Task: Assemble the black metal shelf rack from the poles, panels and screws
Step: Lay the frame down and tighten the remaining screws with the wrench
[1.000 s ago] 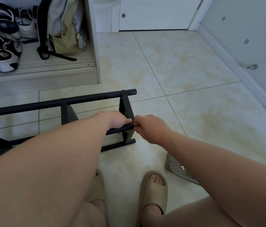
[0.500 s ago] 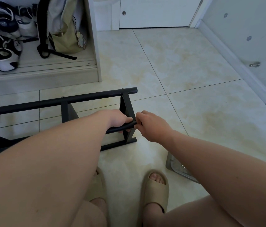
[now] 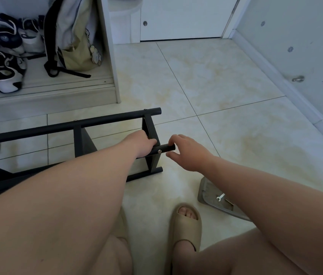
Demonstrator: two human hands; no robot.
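rack (image 3: 77, 124), long axis left-right — left hand (image 3: 142, 143) fingers curled round near pole (image 3: 166, 148), right hand (image 3: 190, 153) fingers spread

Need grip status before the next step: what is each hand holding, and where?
The left hand grips the near pole just inside the end panel, beside the screw. The right hand hovers, fingers spread, at the pole's tip, holding nothing.

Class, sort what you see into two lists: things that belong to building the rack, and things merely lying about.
For the job: black rack frame, pole, screw, wrench, tray.
Lying about: shoes, backpack, slipper.
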